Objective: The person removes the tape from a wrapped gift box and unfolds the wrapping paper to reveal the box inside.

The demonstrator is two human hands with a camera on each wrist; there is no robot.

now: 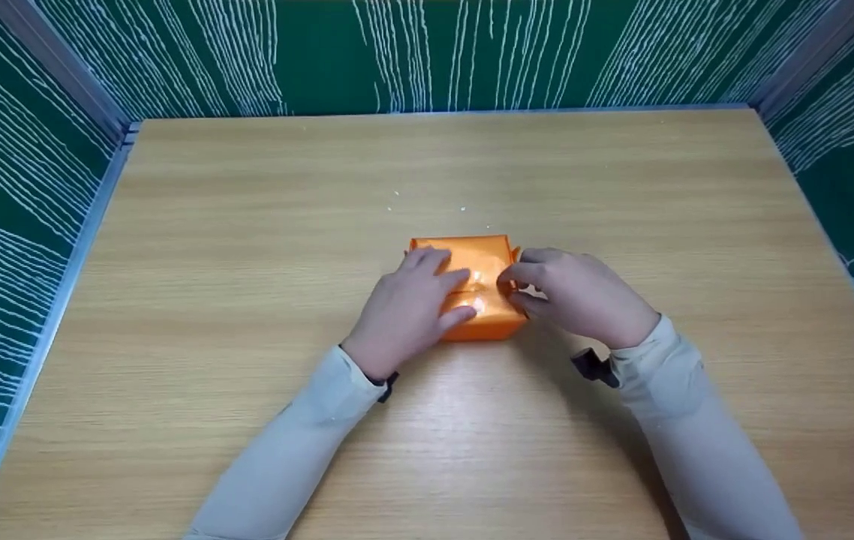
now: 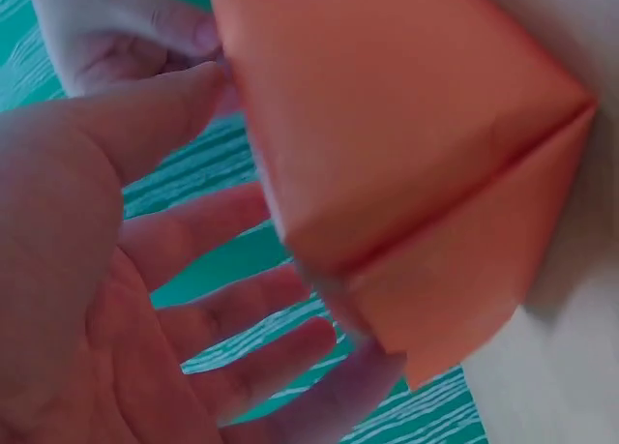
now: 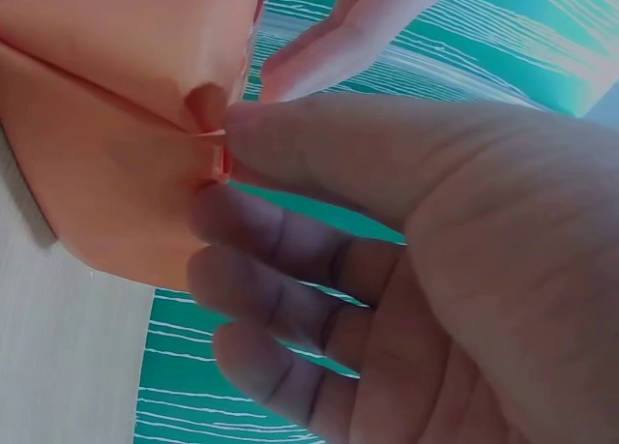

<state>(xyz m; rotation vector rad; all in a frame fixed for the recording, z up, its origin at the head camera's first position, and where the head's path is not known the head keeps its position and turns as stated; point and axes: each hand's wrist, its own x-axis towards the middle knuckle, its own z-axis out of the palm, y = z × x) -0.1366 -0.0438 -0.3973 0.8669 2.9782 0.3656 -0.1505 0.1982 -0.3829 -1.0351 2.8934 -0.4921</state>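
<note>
A box wrapped in shiny orange paper (image 1: 476, 259) sits near the middle of the table. My left hand (image 1: 408, 300) rests on its top left part, fingers spread and fairly straight; in the left wrist view the thumb and fingers lie along the box's upper edge. At the right end, my right hand (image 1: 581, 292) pinches the orange wrapping paper (image 3: 218, 159) between thumb and forefinger, where the paper is folded and crumpled. Its other fingers curl loosely beside that end, as the right wrist view shows. A loose triangular flap (image 2: 455, 280) stands out at the left end.
The box lies on a wood-grain table (image 1: 247, 225). Several tiny white scraps (image 1: 463, 209) are scattered beyond it. Green walls with white streaks (image 1: 329, 60) stand along the table's back and sides. A dark wrist device (image 1: 593, 366) sits under the right sleeve cuff.
</note>
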